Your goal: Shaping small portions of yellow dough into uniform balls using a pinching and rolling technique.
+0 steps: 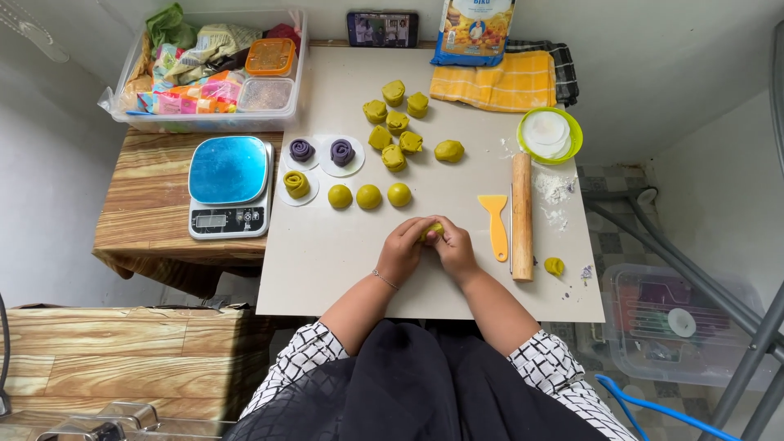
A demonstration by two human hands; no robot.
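On grey board (327, 261), left hand (402, 251) and right hand (454, 250) seemingly pinch green dough piece (432, 231)

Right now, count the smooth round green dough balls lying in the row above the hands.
3. The smooth green balls lie in a row on the board: left, middle, right. Another piece sits half hidden between left hand and right hand.

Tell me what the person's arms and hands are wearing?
Both sleeves are white with a black check pattern, ending near the elbows, so the forearms are bare. The left hand has a thin bracelet at the wrist. The right hand wears nothing that I can see.
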